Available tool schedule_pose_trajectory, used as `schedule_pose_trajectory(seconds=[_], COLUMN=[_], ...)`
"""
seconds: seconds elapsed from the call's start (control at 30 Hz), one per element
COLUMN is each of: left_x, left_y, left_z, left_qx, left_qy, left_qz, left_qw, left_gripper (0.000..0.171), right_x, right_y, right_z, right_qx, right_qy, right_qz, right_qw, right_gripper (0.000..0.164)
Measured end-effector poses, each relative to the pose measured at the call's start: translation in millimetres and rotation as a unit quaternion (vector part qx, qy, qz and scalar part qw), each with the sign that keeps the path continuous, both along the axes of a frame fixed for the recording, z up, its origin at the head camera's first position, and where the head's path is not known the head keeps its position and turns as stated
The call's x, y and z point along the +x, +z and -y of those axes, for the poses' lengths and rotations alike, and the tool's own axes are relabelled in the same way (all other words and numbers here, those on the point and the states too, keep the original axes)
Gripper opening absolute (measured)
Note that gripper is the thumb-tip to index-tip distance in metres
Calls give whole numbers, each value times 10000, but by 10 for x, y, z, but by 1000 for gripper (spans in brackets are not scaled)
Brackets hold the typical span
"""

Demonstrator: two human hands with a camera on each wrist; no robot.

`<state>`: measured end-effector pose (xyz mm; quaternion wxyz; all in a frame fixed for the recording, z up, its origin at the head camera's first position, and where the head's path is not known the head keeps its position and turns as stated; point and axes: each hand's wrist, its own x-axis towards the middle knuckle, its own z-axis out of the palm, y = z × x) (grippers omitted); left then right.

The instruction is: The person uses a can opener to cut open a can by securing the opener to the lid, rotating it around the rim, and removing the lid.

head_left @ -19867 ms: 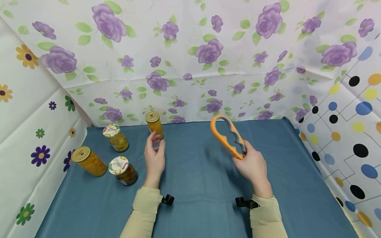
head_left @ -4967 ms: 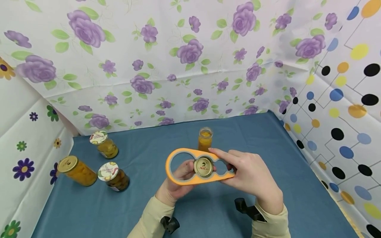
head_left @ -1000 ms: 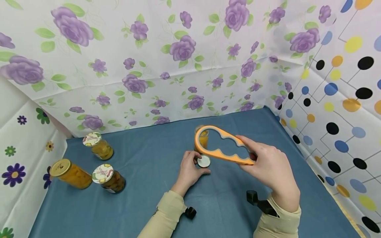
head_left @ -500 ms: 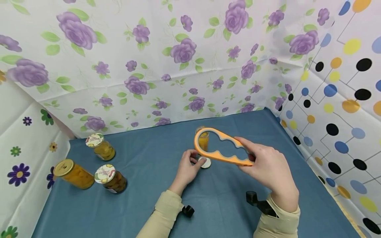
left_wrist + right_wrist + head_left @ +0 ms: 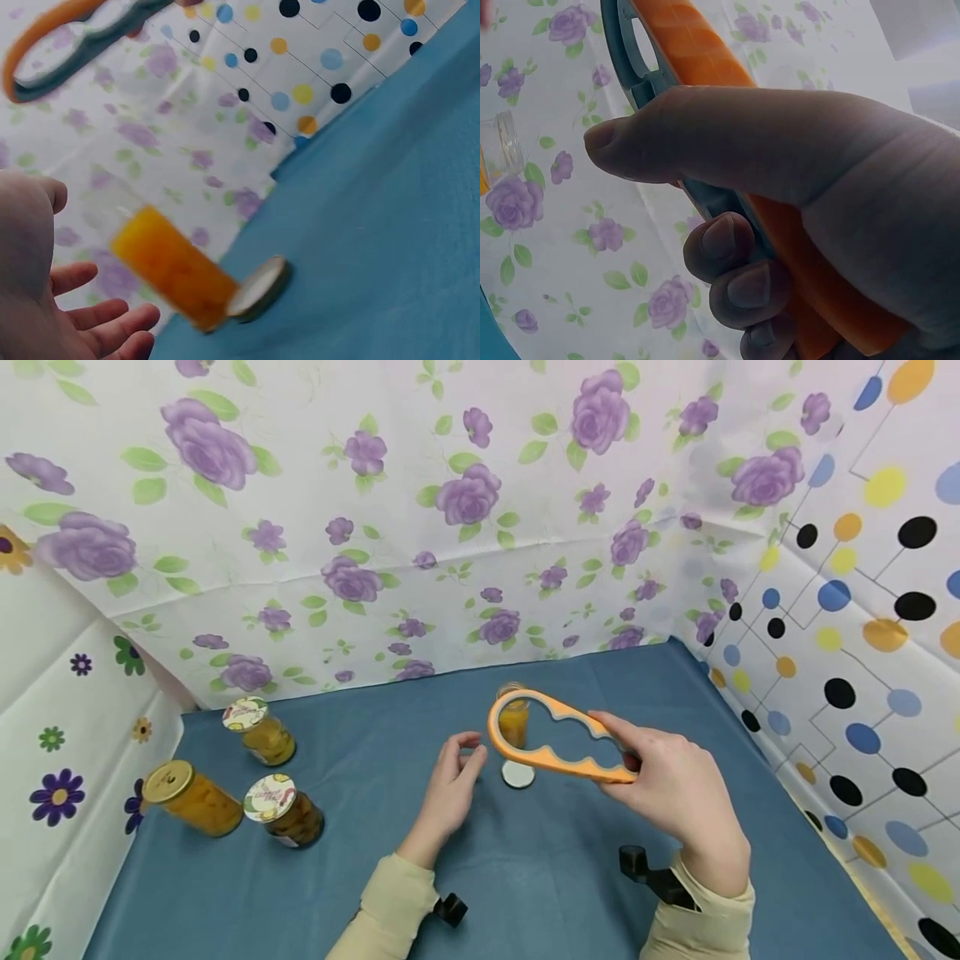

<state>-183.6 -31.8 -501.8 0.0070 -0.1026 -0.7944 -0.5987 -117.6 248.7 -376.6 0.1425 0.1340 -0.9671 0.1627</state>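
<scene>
My right hand grips one end of an orange jar opener with a grey scalloped inner edge, held up over the table. In the right wrist view the fingers and thumb wrap round its handle. Behind the opener's far loop stands an uncapped glass jar with orange contents, partly hidden by it. The jar's lid lies on the cloth in front, its white inside facing up. My left hand holds nothing; its fingers are loosely bent to the left of the lid. The left wrist view shows the jar beside the lid.
Several capped jars stand at the left: a tall gold-lidded jar, a jar with a patterned lid and a darker one. A blue cloth covers the table. Flowered sheeting hangs at the back, dotted sheeting at the right.
The opener was around the gold lid earlier; the lid now lies on the table. Over the last second my left hand let go of the lid and drew back left. The right hand barely moved.
</scene>
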Motion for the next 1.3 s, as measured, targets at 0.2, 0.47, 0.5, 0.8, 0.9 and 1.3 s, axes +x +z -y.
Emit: schedule_pose_trajectory(seconds=[0.2, 0.47, 0.5, 0.8, 0.9, 1.3], left_x=[169, 307, 313, 395, 423, 424], left_y=[330, 732, 763, 951, 951, 571], left_z=[448, 1144, 1212, 1629, 1729, 1888], left_qx=[360, 979, 1021, 980, 619, -515], left_qy=[149, 874, 969, 1482, 1618, 2610], left_qz=[-1123, -2538, -2611, -3060, -3062, -3082], left_qw=[9929, 9583, 9550, 9353, 9361, 9134], left_gripper=[32, 35, 35, 41, 45, 56], right_x=[-21, -37, -38, -61, -63, -51], right_y=[-17, -34, -37, -55, -49, -65], right_z=[15, 16, 21, 70, 77, 101], right_qx=[22, 55, 58, 106, 85, -109], right_qy=[43, 33, 36, 108, 112, 358], right_qz=[57, 5, 13, 59, 15, 179], right_qw=[10000, 10000, 10000, 9999, 9999, 9991], right_gripper=[73, 74, 74, 71, 71, 74])
